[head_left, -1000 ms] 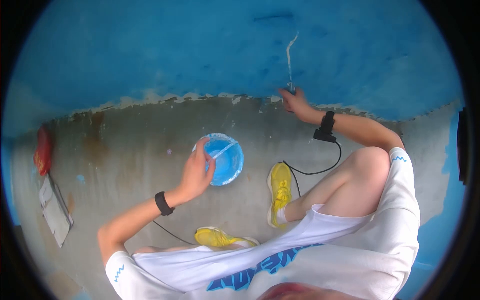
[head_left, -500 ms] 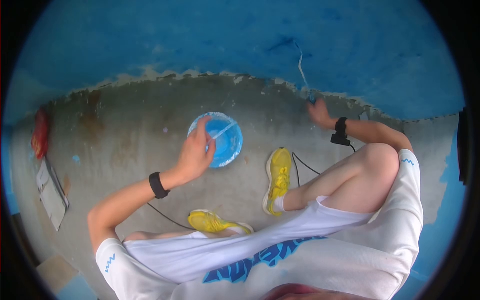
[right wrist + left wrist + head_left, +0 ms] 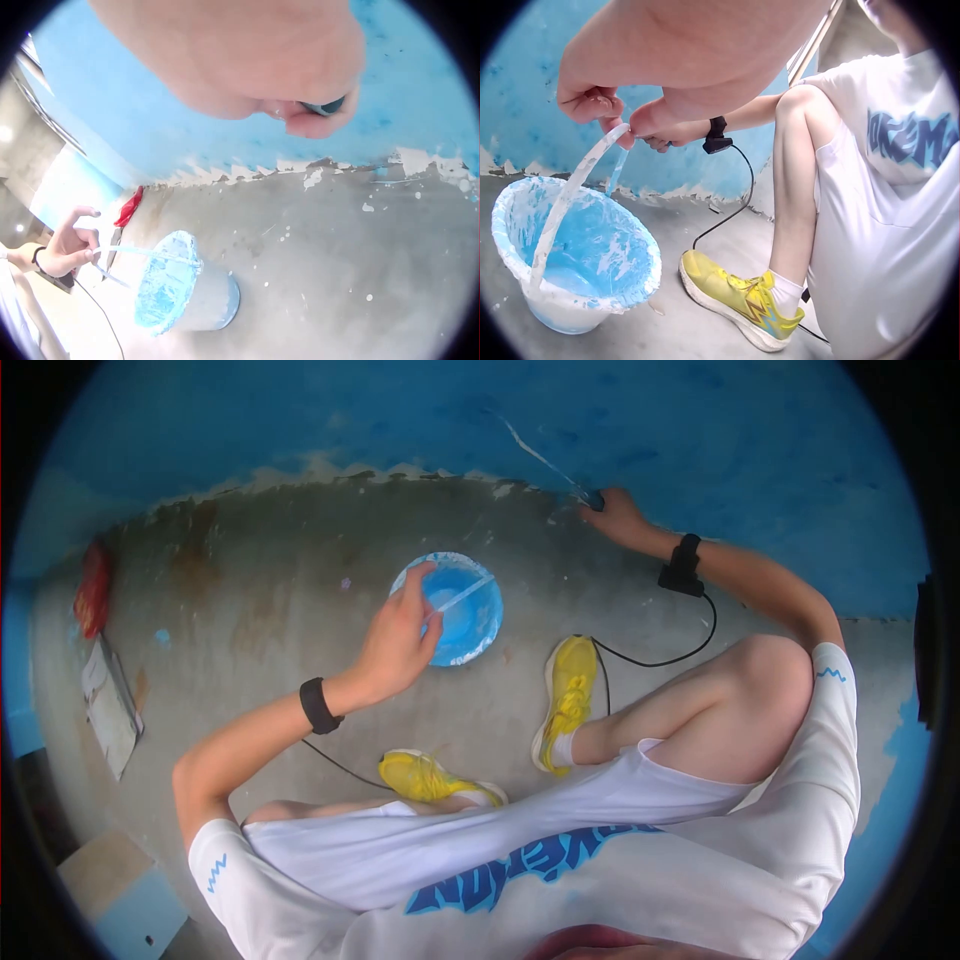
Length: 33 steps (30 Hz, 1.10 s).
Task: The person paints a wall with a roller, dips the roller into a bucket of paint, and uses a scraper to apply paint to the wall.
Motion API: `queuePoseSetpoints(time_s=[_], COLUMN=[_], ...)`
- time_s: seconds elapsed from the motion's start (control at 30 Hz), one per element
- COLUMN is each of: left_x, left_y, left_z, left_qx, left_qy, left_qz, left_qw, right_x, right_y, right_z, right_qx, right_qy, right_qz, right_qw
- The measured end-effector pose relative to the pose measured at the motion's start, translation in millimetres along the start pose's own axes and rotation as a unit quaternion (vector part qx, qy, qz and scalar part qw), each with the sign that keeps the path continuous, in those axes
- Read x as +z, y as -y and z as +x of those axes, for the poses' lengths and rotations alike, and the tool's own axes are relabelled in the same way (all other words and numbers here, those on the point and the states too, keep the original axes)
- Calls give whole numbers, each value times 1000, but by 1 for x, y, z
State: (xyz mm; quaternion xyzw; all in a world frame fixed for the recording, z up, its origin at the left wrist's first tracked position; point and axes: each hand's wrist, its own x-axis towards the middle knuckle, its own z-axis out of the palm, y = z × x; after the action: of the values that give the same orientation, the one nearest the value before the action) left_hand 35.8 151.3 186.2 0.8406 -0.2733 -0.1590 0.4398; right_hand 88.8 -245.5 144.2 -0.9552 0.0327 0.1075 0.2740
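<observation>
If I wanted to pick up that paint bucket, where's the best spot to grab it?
Probably the thin bail handle, taken from above at the top of its arc. It stands raised over the paint bucket, and the left hand already pinches it there. The rim and inner wall are smeared with blue paint, so gripping those would likely be slippery and messy.

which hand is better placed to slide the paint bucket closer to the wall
Left. The left hand already pinches the bucket by its handle, while the right hand is occupied gripping a brush at the blue wall.
</observation>
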Motion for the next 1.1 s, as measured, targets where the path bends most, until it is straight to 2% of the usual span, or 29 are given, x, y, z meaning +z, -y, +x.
queuePoseSetpoints(time_s=[0.03, 0.1, 0.23, 0.3, 0.43, 0.5, 0.53, 0.6, 0.63, 0.7, 0.73, 0.8, 0.83, 0.9, 0.93, 1.0, 1.03, 1.1], left_x=[0, 5, 7, 6, 4, 1, -1, -2, -1, 0, -1, 0, 0, 1, 1, 0, 0, -2], left_y=[1, 5, 4, 3, 4, 3, 3, 2, 3, 3, 3, 4, 5, 6, 6, 5, 5, 5], left_z=[0, 0, 4, 2, 1, -2, -3, -4, -6, -8, -7, -10, -10, -10, -10, -9, -8, -8], left_qx=[-4, 7, 11, -5, -4, -18, -21, -22, -22, -23, -22, -20, -22, -18, -19, -22, -24, -23], left_qy=[-1, -11, -7, 3, -3, -2, -3, -11, -14, -30, -33, -22, -25, -22, -21, -23, -25, -18], left_qz=[0, 10, 8, 8, 11, 7, 7, 4, 5, 13, 14, 19, 19, 13, 13, 18, 18, 26], left_qw=[1000, 1000, 1000, 1000, 1000, 1000, 1000, 1000, 1000, 999, 999, 999, 999, 999, 1000, 999, 999, 999], right_x=[0, 3, -7, -21, -33, -24, -23, -22, -21, -21, -23, -21, -28, -41, -37, -23, -7, 25], right_y=[-3, -11, -12, -1, 21, 25, 37, 60, 64, 70, 69, 69, 80, 97, 98, 103, 106, 117], right_z=[-4, -17, -22, -12, 19, 32, 36, 47, 55, 70, 74, 78, 75, 69, 70, 76, 80, 87], right_qx=[-1, 26, 34, 2, -20, -126, -128, -154, -156, -59, -62, -134, -137, -312, -311, -420, -422, -272], right_qy=[4, 64, 62, 69, 98, 41, 42, 107, 107, 151, 149, 17, 17, -95, -95, -131, -130, -83], right_qz=[1, -83, -144, -245, -280, -312, -311, -333, -333, -333, -334, -382, -382, -349, -348, -281, -281, -418], right_qw=[1000, 994, 987, 967, 955, 941, 941, 924, 924, 929, 929, 914, 914, 878, 879, 853, 852, 863])
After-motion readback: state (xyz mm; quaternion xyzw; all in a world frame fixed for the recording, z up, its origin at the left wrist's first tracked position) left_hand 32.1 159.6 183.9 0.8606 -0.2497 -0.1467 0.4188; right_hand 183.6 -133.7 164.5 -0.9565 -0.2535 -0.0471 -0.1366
